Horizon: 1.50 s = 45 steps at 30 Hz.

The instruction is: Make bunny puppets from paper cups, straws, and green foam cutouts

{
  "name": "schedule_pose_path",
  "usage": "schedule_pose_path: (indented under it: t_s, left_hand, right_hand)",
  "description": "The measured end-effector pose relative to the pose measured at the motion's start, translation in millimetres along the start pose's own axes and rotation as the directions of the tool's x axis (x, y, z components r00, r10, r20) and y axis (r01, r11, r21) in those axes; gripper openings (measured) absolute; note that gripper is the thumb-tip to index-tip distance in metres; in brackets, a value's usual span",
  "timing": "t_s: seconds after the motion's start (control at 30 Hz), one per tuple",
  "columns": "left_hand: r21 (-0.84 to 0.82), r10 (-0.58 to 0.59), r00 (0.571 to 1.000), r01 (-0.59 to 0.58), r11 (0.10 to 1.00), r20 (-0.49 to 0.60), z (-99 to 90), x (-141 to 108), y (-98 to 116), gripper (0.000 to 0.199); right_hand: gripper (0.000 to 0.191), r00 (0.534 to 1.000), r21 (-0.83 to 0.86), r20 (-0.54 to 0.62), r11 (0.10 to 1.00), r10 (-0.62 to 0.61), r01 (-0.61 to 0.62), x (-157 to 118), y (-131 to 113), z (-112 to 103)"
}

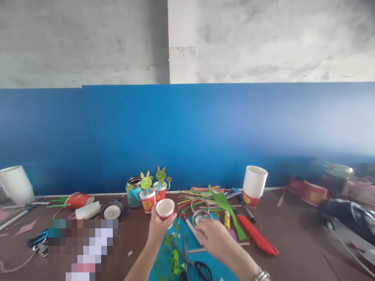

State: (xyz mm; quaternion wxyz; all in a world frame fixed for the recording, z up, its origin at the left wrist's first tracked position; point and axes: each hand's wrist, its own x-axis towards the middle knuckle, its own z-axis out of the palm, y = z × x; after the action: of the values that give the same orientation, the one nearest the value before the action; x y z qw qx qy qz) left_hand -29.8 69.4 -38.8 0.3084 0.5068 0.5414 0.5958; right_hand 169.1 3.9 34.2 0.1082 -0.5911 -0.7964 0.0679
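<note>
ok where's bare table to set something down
Largest bare patch: the brown table between the long red object and the blurred black item at far right. Smaller: left of the left hand, around one white scrap. Crowded: the blue sheet, under scissors and green scraps.

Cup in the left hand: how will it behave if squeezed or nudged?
The cup looks empty, so it's probably light and easily tipped. Its thin, papery wall would likely dent if the left hand squeezed hard. Its round mouth suggests it may roll if laid on its side.
</note>
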Motion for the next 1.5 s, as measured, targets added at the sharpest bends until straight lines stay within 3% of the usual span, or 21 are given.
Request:
schedule_pose_path:
  t_s: [0.1, 0.27, 0.4, 0.5, 0.57, 0.67, 0.73, 0.77, 0.83, 0.9, 0.97, 1.03, 1.13, 1.27, 1.37, 1.43, 1.5]
  left_hand:
    - [0.014, -0.018, 0.999, 0.018, 1.000, -0.049, 0.8, -1.2, 5.1, 0.070]
    - [0.004, 0.076, 0.992, -0.076, 0.997, -0.102, 3.6, -7.4, 10.3, 0.077]
    - [0.017, 0.172, 0.971, -0.171, 0.985, -0.165, 3.3, -12.7, 11.2, 0.072]
    - [0.134, 0.304, 0.924, -0.279, 0.951, -0.232, 0.7, -15.0, 10.6, 0.058]
    - [0.204, 0.440, 0.873, -0.401, 0.893, -0.210, -1.8, -16.0, 9.7, 0.046]
    - [0.234, 0.614, 0.775, -0.575, 0.784, -0.151, -3.9, -17.9, 10.6, 0.034]
    - [0.231, 0.656, 0.741, -0.620, 0.750, -0.141, -2.7, -19.8, 15.2, 0.029]
    - [0.212, 0.651, 0.747, -0.620, 0.755, -0.136, -1.2, -21.0, 19.2, 0.027]
    - [0.116, 0.570, 0.815, -0.559, 0.821, -0.104, 3.4, -23.8, 30.2, 0.024]
    - [-0.051, 0.374, 0.927, -0.374, 0.926, -0.018, 8.9, -26.9, 43.7, 0.030]
    - [-0.244, 0.174, 0.983, -0.154, 0.957, 0.061, 14.0, -29.9, 56.5, 0.039]
    - [-0.382, 0.024, 0.991, 0.029, 0.924, 0.133, 17.4, -32.6, 65.6, 0.041]
    - [-0.477, -0.089, 0.982, 0.159, 0.865, 0.167, 18.2, -34.7, 70.4, 0.039]
    - [-0.535, -0.131, 0.977, 0.201, 0.820, 0.167, 12.9, -30.0, 68.0, 0.036]
    - [-0.472, -0.071, 0.979, 0.154, 0.868, 0.191, 5.1, -20.1, 67.4, 0.031]
    - [-0.330, 0.014, 0.986, 0.042, 0.943, 0.165, -0.7, -13.7, 68.7, 0.030]
    - [-0.068, 0.169, 0.973, -0.160, 0.985, 0.159, -4.8, -11.4, 71.1, 0.026]
  right_hand:
    - [0.031, 0.996, -0.115, -0.081, 0.993, -0.040, 0.030, 30.5, 0.0, 0.3]
    - [0.026, 0.993, -0.138, -0.056, 0.986, -0.102, 0.094, 87.8, 1.0, 22.5]
    - [0.026, 0.986, -0.108, -0.052, 0.983, -0.158, 0.152, 110.4, 5.7, 40.7]
    - [0.022, 0.982, -0.053, -0.117, 0.989, -0.147, 0.141, 118.5, 15.0, 39.2]
    - [0.020, 0.974, 0.004, -0.207, 0.996, -0.089, 0.092, 121.5, 22.5, 31.3]
    - [0.021, 0.930, 0.122, -0.365, 0.992, 0.029, 0.017, 119.5, 29.3, 14.4]
    - [0.023, 0.896, 0.198, -0.439, 0.980, 0.066, 0.024, 111.3, 27.5, 3.2]
    - [0.024, 0.883, 0.229, -0.464, 0.972, 0.067, 0.046, 104.8, 24.4, -1.5]
    - [0.021, 0.867, 0.274, -0.496, 0.956, 0.052, 0.100, 87.3, 14.8, -8.3]
    - [0.017, 0.865, 0.313, -0.502, 0.937, 0.024, 0.155, 66.6, 2.8, -11.1]
    - [0.012, 0.869, 0.411, -0.495, 0.884, 0.010, 0.223, 47.2, -8.5, -10.6]
    - [0.012, 0.873, 0.433, -0.488, 0.870, 0.005, 0.237, 33.0, -16.6, -8.5]
    - [0.015, 0.899, 0.405, -0.437, 0.887, -0.025, 0.221, 23.1, -21.1, -6.4]
    - [0.013, 0.948, 0.332, -0.319, 0.936, -0.002, 0.114, 20.6, -16.0, -12.5]
    - [0.014, 0.956, 0.249, -0.293, 0.964, -0.019, 0.095, 18.0, -9.0, -24.3]
    - [0.016, 0.956, 0.183, -0.292, 0.981, -0.010, 0.066, 16.1, -4.6, -32.2]
    - [0.017, 0.960, 0.130, -0.279, 0.991, 0.000, 0.038, 15.0, -1.5, -37.2]
